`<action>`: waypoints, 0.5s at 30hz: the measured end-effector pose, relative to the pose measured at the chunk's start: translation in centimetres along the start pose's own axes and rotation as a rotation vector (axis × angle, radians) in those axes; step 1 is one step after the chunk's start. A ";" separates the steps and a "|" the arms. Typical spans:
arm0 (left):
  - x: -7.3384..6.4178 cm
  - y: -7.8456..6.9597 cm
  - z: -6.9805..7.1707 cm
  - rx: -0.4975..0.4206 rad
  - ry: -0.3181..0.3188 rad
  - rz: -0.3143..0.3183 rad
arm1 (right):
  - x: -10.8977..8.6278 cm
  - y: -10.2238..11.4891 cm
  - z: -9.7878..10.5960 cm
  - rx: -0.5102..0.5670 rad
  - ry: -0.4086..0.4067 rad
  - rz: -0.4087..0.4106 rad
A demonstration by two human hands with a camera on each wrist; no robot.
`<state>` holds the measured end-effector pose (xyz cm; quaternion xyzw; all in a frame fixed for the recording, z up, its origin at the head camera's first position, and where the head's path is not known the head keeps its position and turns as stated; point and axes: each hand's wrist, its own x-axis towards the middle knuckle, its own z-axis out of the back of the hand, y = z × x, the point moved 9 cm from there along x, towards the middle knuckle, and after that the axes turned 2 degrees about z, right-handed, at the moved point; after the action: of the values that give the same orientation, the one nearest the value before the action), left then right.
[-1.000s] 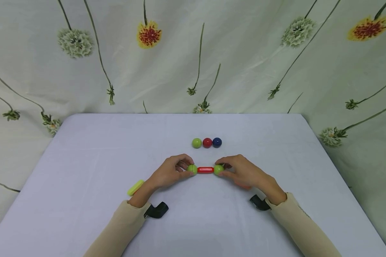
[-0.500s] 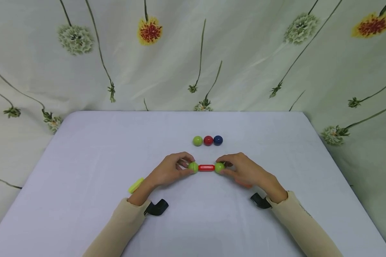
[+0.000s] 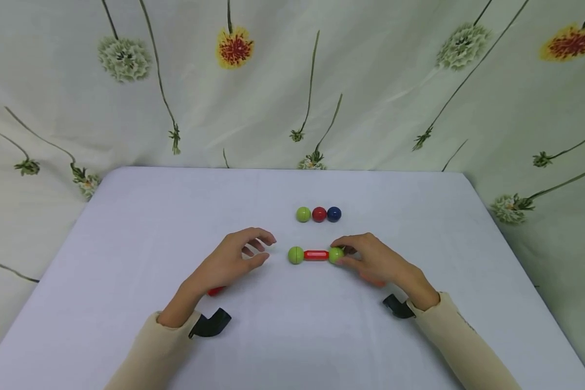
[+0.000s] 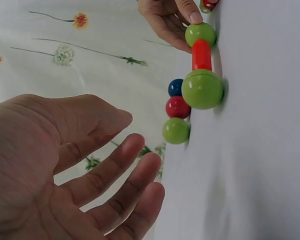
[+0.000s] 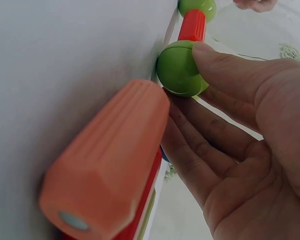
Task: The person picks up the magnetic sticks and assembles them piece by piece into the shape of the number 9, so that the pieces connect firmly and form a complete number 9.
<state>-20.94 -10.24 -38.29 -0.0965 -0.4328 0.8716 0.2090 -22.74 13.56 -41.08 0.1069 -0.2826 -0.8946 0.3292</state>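
A red rod (image 3: 316, 255) joins two green balls in a dumbbell shape on the white table. My right hand (image 3: 377, 261) pinches the right green ball (image 5: 179, 69) between thumb and fingers. To the left, my left hand (image 3: 230, 259) is off the dumbbell, its fingers loosely bent and holding nothing. A gap separates its fingertips from the left green ball (image 3: 296, 255). In the left wrist view that palm and its spread fingers show plainly beside the dumbbell.
Behind the dumbbell a loose green ball (image 3: 303, 214), a red ball (image 3: 319, 214) and a blue ball (image 3: 333, 214) sit in a row. An orange rod (image 5: 107, 160) lies under my right hand, a red one (image 5: 152, 185) beside it. Another red piece (image 3: 215, 291) shows by my left wrist.
My left hand has let go of the left green ball and moved left, its forearm now covering the yellow piece. The right hand keeps its pinch on the right ball.
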 end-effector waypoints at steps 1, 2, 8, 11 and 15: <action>-0.3 0.0 0.3 0.008 -0.002 -0.003 | 0.0 0.0 0.0 -0.003 -0.001 0.005; -0.6 0.1 0.7 0.018 -0.003 -0.003 | 0.0 0.0 0.0 -0.006 -0.001 0.006; -1.8 1.2 2.6 0.079 0.052 0.026 | 0.1 0.3 0.1 -0.019 -0.002 0.011; -2.4 2.2 3.1 0.093 0.135 0.036 | 0.1 0.3 0.0 -0.021 0.002 0.006; -3.0 3.9 3.9 0.097 0.217 0.069 | 0.1 0.4 0.1 -0.023 0.001 0.009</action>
<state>-20.70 -16.41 -39.05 -0.1949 -0.3616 0.8826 0.2288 -22.62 13.34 -40.82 0.1024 -0.2728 -0.8962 0.3347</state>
